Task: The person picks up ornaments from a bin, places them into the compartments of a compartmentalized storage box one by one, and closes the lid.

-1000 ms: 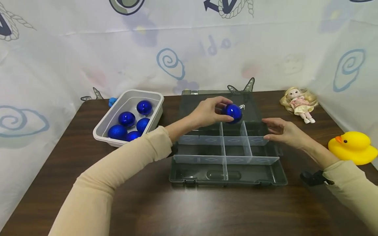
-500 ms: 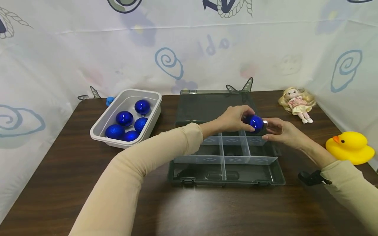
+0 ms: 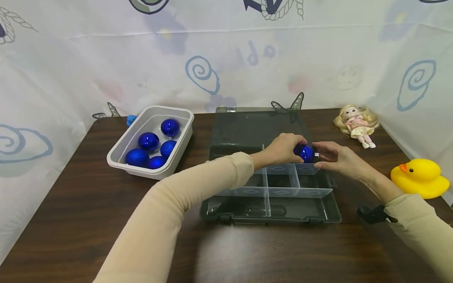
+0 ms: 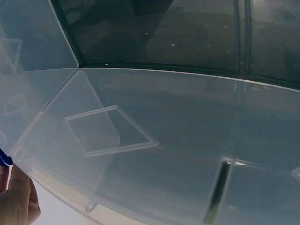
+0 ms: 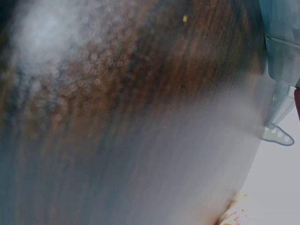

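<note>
In the head view my left hand (image 3: 283, 147) pinches a shiny blue Christmas ball (image 3: 306, 154) over the back right compartment of a divided plastic box (image 3: 318, 217). The ball's silver cap points right, toward my right hand (image 3: 341, 159). That hand lies at the box's right edge, fingers and thumb loosely apart around the cap. Clear dividers (image 4: 140, 136) fill the left wrist view, with a bit of the left fingers and the blue ball at its lower left. Neither the right hand nor the ball shows in the right wrist view.
A white tub (image 3: 116, 159) with several blue balls, some glittery, stands at the left. Behind it peeks a small blue object (image 3: 131, 119). The box's grey lid (image 3: 255, 127) lies back, opened. A doll (image 3: 357, 124) and a yellow rubber duck (image 3: 421, 179) sit at the right.
My left hand has carried the ball right and down, from above the box's middle to its back right compartment, close to my right hand. The right hand has stayed nearly still.
</note>
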`<action>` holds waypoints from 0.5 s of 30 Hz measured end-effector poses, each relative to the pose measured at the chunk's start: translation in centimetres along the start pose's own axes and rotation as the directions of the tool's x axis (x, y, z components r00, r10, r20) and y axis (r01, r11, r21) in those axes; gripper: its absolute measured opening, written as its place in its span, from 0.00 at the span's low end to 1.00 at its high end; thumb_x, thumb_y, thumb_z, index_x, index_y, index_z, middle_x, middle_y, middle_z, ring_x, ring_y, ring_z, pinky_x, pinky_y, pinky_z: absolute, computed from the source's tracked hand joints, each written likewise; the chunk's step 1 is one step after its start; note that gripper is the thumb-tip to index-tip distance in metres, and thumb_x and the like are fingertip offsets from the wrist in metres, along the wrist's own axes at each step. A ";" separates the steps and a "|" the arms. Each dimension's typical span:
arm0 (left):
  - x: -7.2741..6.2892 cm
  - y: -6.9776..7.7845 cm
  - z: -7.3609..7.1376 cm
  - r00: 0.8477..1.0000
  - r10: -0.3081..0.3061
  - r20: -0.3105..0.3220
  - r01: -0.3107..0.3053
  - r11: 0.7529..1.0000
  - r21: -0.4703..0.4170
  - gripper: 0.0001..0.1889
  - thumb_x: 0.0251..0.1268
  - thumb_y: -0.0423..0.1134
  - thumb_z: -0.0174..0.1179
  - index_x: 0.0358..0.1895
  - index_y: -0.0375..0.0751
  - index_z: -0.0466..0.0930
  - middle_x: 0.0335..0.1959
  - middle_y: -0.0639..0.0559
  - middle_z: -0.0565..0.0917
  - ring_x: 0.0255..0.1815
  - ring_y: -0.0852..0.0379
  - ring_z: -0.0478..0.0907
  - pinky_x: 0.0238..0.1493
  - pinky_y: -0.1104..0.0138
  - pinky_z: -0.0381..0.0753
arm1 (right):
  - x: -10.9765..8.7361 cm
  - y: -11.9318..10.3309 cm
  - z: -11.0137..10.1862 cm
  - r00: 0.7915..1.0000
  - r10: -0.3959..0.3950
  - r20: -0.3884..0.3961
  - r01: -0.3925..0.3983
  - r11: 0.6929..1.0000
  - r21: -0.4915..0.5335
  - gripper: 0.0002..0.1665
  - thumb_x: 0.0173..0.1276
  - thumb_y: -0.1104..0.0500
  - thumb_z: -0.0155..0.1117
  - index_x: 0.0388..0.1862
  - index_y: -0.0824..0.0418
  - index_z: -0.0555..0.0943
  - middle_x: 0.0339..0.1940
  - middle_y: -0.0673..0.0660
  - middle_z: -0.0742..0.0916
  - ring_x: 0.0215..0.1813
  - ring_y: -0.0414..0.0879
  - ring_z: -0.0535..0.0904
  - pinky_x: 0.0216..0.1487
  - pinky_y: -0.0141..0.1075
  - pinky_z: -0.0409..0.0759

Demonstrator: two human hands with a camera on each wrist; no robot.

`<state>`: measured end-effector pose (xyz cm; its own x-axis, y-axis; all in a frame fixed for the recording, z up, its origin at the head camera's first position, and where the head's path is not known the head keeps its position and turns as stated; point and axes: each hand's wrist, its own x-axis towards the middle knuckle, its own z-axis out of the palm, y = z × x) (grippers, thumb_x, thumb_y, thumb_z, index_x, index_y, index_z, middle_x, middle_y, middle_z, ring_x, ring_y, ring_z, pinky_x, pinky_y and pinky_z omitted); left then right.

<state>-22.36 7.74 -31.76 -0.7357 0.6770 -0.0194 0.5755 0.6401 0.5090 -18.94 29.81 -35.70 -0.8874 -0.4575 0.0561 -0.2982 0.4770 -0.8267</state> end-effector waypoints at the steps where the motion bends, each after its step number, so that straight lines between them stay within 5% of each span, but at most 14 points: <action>1: 0.0 0.0 0.0 1.000 -0.003 0.001 0.003 1.000 0.006 0.27 0.55 0.41 0.68 0.59 0.41 0.74 0.54 0.50 0.80 0.55 0.58 0.75 0.56 0.73 0.72 | 0.0 0.0 0.0 1.000 0.000 0.000 0.000 1.000 -0.004 0.36 0.62 0.68 0.64 0.66 0.76 0.60 0.62 0.72 0.67 0.54 0.17 0.66 0.52 0.14 0.68; 4: -0.2 0.0 -0.1 1.000 -0.006 0.010 0.006 1.000 0.007 0.28 0.56 0.42 0.67 0.61 0.41 0.73 0.56 0.50 0.79 0.57 0.57 0.75 0.57 0.73 0.72 | -0.1 0.1 0.1 1.000 0.010 -0.009 -0.010 0.999 -0.038 0.36 0.62 0.67 0.64 0.66 0.75 0.61 0.62 0.72 0.68 0.56 0.22 0.68 0.52 0.14 0.68; 9: -1.9 -0.2 -1.8 0.999 -0.015 0.031 0.019 0.993 -0.119 0.29 0.58 0.42 0.66 0.64 0.41 0.70 0.59 0.48 0.78 0.57 0.56 0.76 0.55 0.73 0.74 | -0.2 0.1 0.3 0.999 0.029 -0.019 -0.031 0.997 -0.075 0.36 0.61 0.66 0.65 0.66 0.74 0.62 0.63 0.71 0.68 0.62 0.54 0.70 0.51 0.13 0.68; 11: -3.3 -0.6 -3.4 0.999 -0.033 0.032 0.038 0.982 -0.183 0.30 0.59 0.42 0.65 0.65 0.42 0.69 0.59 0.48 0.78 0.56 0.56 0.77 0.54 0.72 0.76 | -0.2 0.0 0.3 1.000 0.023 -0.019 -0.024 0.998 -0.065 0.37 0.61 0.66 0.66 0.66 0.74 0.62 0.64 0.71 0.68 0.62 0.49 0.70 0.51 0.13 0.68; 15: -7.1 -3.2 -7.6 0.993 -0.107 -0.040 0.091 0.951 -0.296 0.29 0.61 0.42 0.64 0.65 0.44 0.68 0.57 0.48 0.79 0.55 0.56 0.77 0.53 0.69 0.76 | 0.0 -0.1 0.2 1.000 -0.011 -0.023 0.010 0.999 -0.035 0.36 0.61 0.69 0.65 0.65 0.76 0.62 0.64 0.73 0.68 0.56 0.22 0.68 0.51 0.14 0.69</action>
<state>-21.64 -1.87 -26.69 -0.8070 0.5892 -0.0393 0.3751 0.5628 0.7366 -18.83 29.66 -35.71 -0.8921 -0.4452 0.0776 -0.3190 0.4987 -0.8059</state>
